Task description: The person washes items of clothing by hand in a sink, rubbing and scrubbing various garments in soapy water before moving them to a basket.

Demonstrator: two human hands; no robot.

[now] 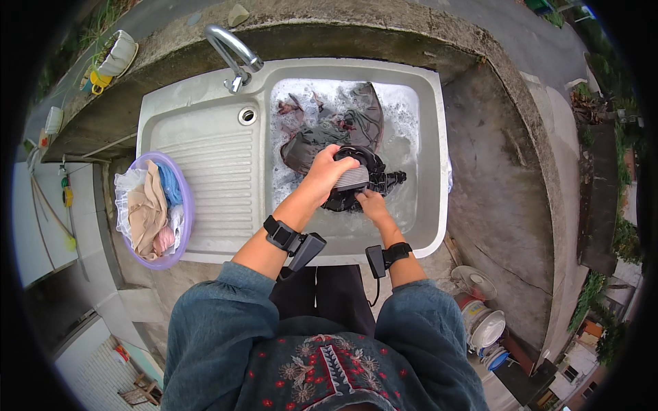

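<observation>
A black garment with a striped grey band (352, 179) is bunched up over the soapy water of the sink basin (430, 157). My left hand (327, 175) is closed on its band from the left, thumb lying across the top. Lower right of it, my right hand (372, 204) pinches the garment's near edge, its fingertips partly hidden by the cloth. A black patterned end of cloth sticks out to the right of my hands. Behind them, more dark wet clothes (329, 130) lie soaking in the suds, some with reddish patches.
A chrome faucet (236, 58) rises at the sink's back edge. Left of the basin is a ribbed drainboard (205, 178) with a drain hole. A purple tub (190, 212) of clothes stands at its left end. Buckets (488, 327) sit low on the right, beside a concrete wall.
</observation>
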